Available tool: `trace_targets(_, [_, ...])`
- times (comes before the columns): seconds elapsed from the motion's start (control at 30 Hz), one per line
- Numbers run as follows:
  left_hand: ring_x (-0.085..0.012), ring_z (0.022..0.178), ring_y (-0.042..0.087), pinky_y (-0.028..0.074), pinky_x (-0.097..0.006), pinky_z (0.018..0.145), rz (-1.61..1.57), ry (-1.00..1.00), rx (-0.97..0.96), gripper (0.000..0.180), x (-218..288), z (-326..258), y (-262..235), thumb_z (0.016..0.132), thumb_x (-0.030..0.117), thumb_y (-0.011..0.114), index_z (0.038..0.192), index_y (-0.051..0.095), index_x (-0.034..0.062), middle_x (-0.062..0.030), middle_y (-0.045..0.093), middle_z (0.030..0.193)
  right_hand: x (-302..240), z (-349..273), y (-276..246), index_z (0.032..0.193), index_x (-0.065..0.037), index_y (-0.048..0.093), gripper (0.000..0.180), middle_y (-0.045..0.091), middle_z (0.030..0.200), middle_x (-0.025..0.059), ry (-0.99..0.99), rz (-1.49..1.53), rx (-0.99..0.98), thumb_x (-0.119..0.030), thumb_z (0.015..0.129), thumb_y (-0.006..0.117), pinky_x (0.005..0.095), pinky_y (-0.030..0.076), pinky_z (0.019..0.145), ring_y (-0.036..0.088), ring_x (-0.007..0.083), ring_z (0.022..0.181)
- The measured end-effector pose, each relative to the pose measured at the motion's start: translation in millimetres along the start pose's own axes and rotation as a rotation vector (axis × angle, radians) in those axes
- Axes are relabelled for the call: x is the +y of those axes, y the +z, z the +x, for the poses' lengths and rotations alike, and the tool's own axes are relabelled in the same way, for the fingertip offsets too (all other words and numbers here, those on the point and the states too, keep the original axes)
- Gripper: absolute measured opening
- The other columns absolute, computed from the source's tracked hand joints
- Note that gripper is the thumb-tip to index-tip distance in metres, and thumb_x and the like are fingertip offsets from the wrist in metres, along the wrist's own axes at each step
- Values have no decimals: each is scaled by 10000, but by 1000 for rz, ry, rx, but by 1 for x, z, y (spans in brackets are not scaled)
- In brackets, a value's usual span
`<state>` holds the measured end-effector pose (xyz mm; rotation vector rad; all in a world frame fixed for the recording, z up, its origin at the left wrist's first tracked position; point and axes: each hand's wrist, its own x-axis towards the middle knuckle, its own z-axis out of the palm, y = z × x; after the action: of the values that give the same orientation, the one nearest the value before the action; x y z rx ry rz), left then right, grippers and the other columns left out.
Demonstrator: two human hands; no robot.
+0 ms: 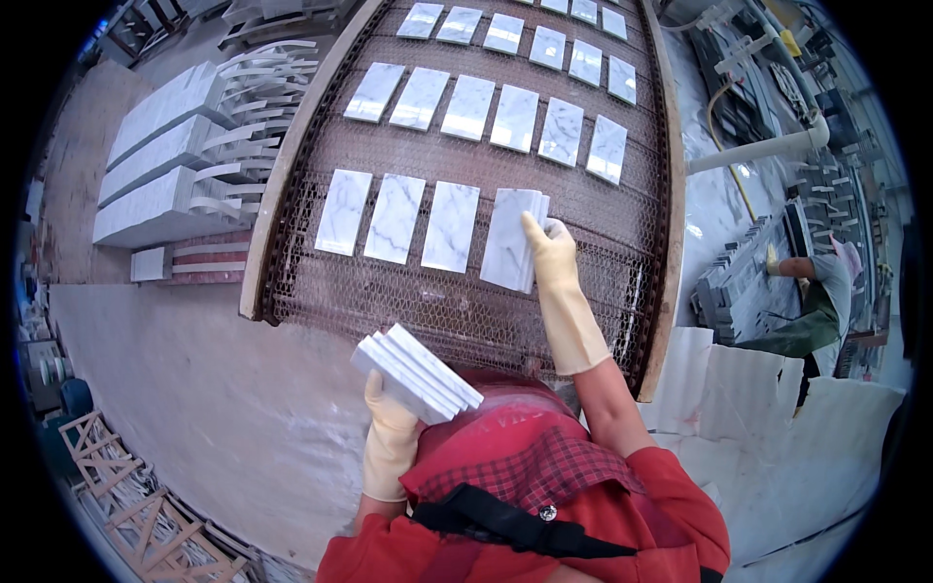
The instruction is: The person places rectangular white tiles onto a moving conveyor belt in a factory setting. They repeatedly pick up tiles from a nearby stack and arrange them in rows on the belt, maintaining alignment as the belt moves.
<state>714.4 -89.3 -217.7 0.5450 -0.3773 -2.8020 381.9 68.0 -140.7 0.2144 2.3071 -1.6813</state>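
Observation:
My left hand (391, 428), in a cream rubber glove, is closed on a small fanned stack of white marble tiles (413, 374) held in front of my apron. Over the mesh conveyor (379, 301), my right hand (550, 251), gloved alike, grips the right edge of another few marble tiles (505, 238), stacked face to face. To the left of that bunch, 3 single marble tiles (450, 227) lie in a row on the mesh. Beyond them, more grey-veined tiles (466, 108) lie in rows with gaps between.
Wooden rails (282, 204) border the conveyor. Long stacks of white slabs (160, 160) with curled strips stand at the left. On the right, a co-worker (826, 291) bends over stacked pieces (739, 277), near a white pipe (758, 151). Wooden frames (146, 515) lie at lower left.

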Motion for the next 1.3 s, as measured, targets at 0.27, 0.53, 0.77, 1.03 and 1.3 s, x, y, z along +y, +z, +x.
trace_targets(0.27, [-481,1266,607,454,-722,1110,-174,-64,-82,934,-13,-7,-24,930,678,730,1631,504,103,-255,658,1398,20,25,6,1263,-20,743,592,804,1150,98,36,-4,-6,-526,965,816,374,549,959,740,204,1034])
trace_targets(0.53, [-454,1295,616,460,-698,1138,46,-65,-95,920,-5,-1,-22,917,639,750,1629,490,117,-219,650,1430,19,21,-38,1128,-15,727,409,792,1045,87,49,104,64,-401,1018,806,344,570,858,728,165,918])
trace_targets(0.77, [-451,1314,607,456,-645,1178,-183,-119,-178,945,-7,8,-24,940,660,739,1644,475,87,-221,642,1457,33,27,-70,1178,-16,751,449,801,1067,64,56,-19,180,-431,1016,807,329,566,863,721,135,938])
trace_targets(1.03, [-398,1481,526,395,-632,1259,-121,-176,-53,889,2,12,-11,914,497,831,1648,474,146,-118,584,1600,52,29,-75,1156,-48,771,404,805,1035,30,36,9,234,-437,1047,764,328,549,859,705,114,903])
trace_targets(1.3, [-387,1478,524,396,-624,1254,-69,-161,-60,905,1,13,-16,918,543,812,1651,462,146,-118,567,1609,63,31,-141,1140,-22,778,368,777,983,13,6,-52,380,-378,1048,772,300,533,752,664,95,830])
